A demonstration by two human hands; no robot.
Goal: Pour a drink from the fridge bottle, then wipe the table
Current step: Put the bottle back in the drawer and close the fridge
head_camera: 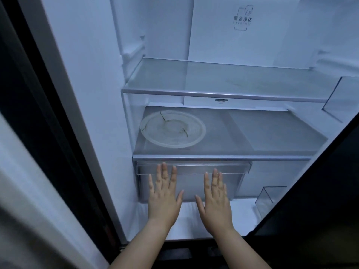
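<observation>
**Both hands flat before the fridge drawer**

We face the open fridge (87, 74), looking down into its lit white inside. Our left hand (165, 197) and right hand (214, 200) are both raised in front of the clear drawer (191, 181) under the lowest shelf. Their backs are toward us, with the fingers straight and spread and the thumbs angled inward toward each other. Neither hand holds anything. The two hands are side by side and apart, with a strip of the drawer front showing between them. The fingertips reach up to the drawer's top lip, but we cannot tell whether the palms actually press the front or only hover just before it.

Above the drawer, the lower shelf (262, 133) carries a round translucent plate (172, 129) on its left half, lying flat. The upper glass shelf (223, 78) sits higher, and the back wall above it bears a printed emblem (242, 18). To the right, the dark door (320, 191) swings into view with a clear door bin (266, 197) low down and another bin (342, 98) higher up.

We cannot tell from this view where the bottle is.
</observation>
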